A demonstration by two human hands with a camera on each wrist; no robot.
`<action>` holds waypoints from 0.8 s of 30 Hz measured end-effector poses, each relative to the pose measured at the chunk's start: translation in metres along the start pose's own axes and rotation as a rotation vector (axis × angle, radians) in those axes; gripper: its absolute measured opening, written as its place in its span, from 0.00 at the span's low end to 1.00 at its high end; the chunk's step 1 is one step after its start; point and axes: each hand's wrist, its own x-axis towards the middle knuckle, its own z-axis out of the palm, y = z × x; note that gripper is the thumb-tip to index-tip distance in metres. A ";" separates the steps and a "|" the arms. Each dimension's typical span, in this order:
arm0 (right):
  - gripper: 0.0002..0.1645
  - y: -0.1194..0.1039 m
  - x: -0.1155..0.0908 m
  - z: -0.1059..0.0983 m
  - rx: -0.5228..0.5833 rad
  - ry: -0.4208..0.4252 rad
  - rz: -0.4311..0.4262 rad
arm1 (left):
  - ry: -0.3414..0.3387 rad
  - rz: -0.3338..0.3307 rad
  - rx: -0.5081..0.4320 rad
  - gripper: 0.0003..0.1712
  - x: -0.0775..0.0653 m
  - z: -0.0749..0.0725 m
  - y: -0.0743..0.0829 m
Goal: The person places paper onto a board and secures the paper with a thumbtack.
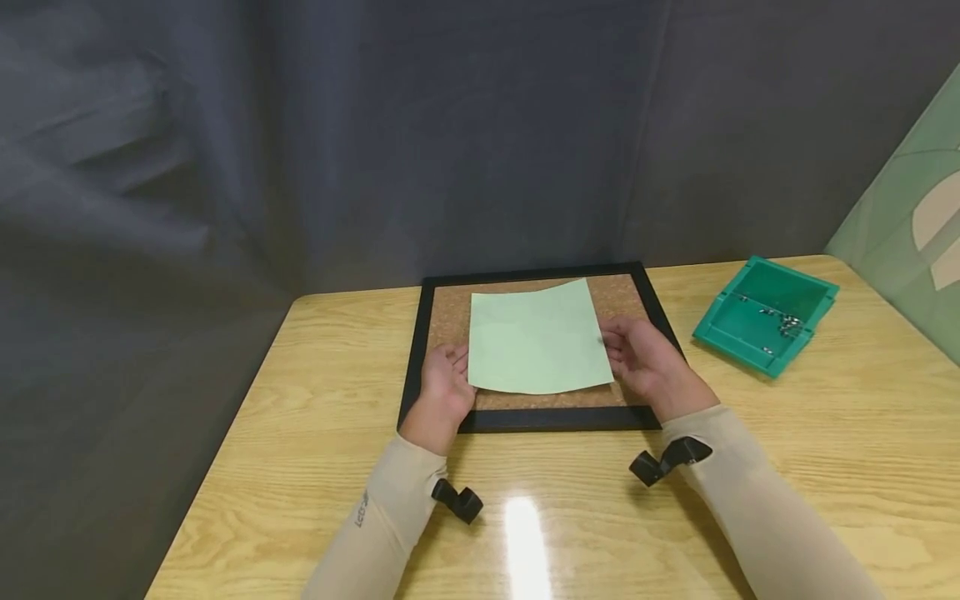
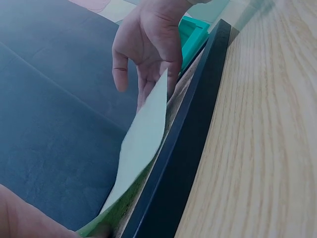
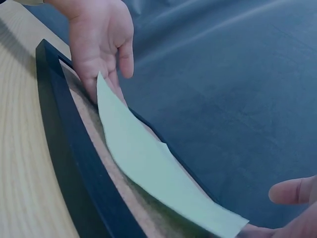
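Note:
A pale green sheet of paper [image 1: 540, 337], its edges slightly curled, lies over a black-framed corkboard [image 1: 618, 298]. At the paper's left edge is my left hand [image 1: 445, 387], its fingers extended under the sheet. The right hand [image 1: 643, 357] supports the opposite edge in the same way, palm turned inward. Both thumbs stand apart from the paper, as the wrist views show of the left hand [image 3: 101, 39] and the right hand [image 2: 151, 37]. Between the hands the sheet sags, raised at its sides above the cork. The fingertips are hidden beneath it.
A green plastic tray [image 1: 738, 321] with several small metal pieces sits to the right of the corkboard on the wooden table [image 1: 337, 375]. A dark sheet [image 1: 480, 142] hangs behind the table. A patterned green panel [image 1: 911, 225] stands at the far right.

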 end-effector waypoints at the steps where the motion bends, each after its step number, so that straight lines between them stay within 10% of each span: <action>1: 0.26 -0.001 0.000 0.001 -0.014 0.010 0.003 | 0.002 -0.001 0.002 0.30 0.000 0.000 0.001; 16: 0.33 -0.013 -0.006 0.009 -0.085 0.081 -0.021 | 0.008 0.018 0.062 0.30 -0.010 0.010 0.010; 24: 0.33 -0.023 -0.023 0.011 -0.469 0.012 -0.194 | 0.020 0.068 0.182 0.40 -0.022 0.015 0.014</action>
